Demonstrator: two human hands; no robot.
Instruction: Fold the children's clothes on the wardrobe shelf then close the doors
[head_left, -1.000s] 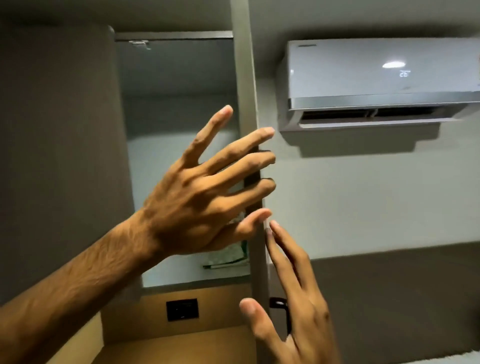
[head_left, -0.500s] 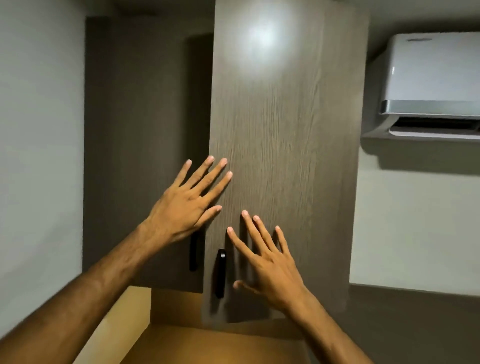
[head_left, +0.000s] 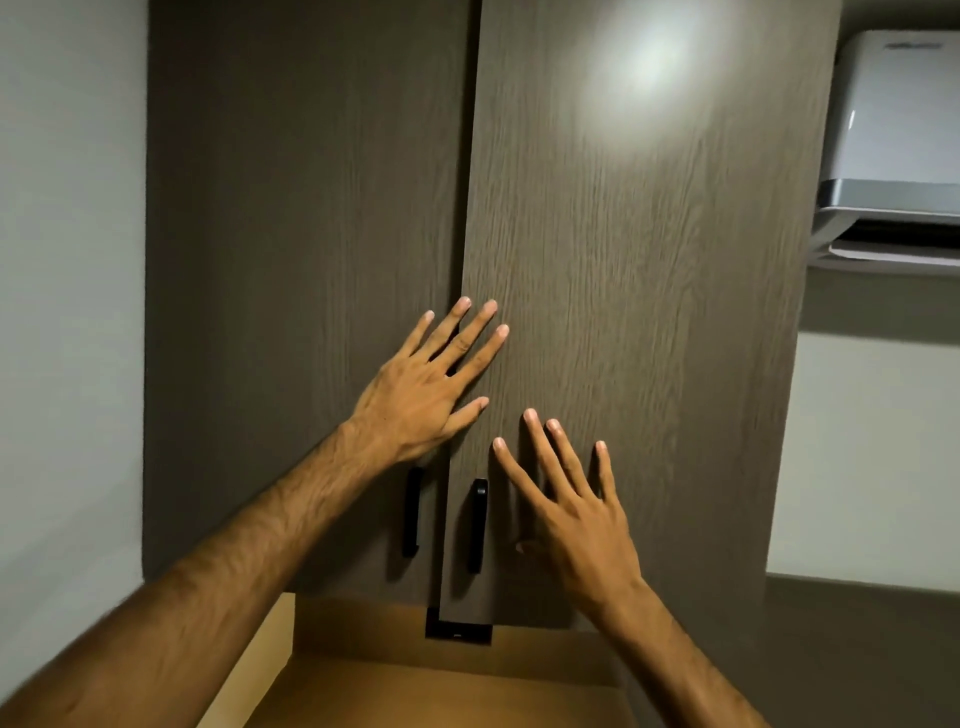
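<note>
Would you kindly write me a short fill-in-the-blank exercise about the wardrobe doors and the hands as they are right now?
1. Both hands lie flat with fingers ____ on the wardrobe.
2. The right hand rests on the ____ door.
3. Each door carries a vertical ____ handle near its lower edge.
4. The white unit on the wall at upper right is an ____.

Missing words: spread; right; black; air conditioner

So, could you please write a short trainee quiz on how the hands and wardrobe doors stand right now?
1. True or false: the left hand grips a door handle.
2. Which door does the right hand press? A) left door B) right door
3. Fill in: right of the wardrobe hangs an ___.

Key: 1 false, it lies flat with open fingers above the left handle; 2 B; 3 air conditioner.
</note>
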